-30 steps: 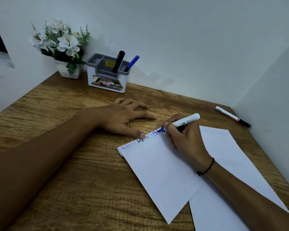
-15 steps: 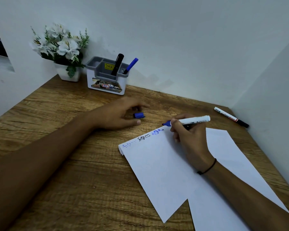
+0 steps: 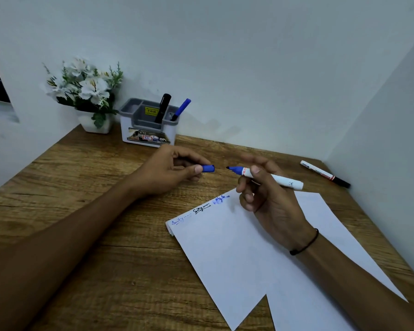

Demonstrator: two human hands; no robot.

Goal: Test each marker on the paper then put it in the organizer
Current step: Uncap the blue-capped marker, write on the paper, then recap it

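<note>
My right hand (image 3: 270,199) holds a white marker with a blue tip (image 3: 282,179) above the top edge of the paper (image 3: 237,254), tip pointing left. My left hand (image 3: 170,173) pinches the blue cap (image 3: 208,168) a short gap from that tip, open end facing it. Three scribbles, two blue and one black, run along the paper's top edge. The grey and white organizer (image 3: 148,137) stands at the back with a black marker (image 3: 162,107) and a blue one (image 3: 181,109) upright in it. Another white marker with a black cap (image 3: 325,174) lies at the right.
A white pot of white flowers (image 3: 86,96) stands left of the organizer in the back corner. White walls close the wooden desk (image 3: 86,235) at the back and right. A second sheet (image 3: 325,211) lies under the first.
My right hand lifted the marker off the paper and turned its tip left. My left hand left the paper, picked up the blue cap and raised it toward the tip.
</note>
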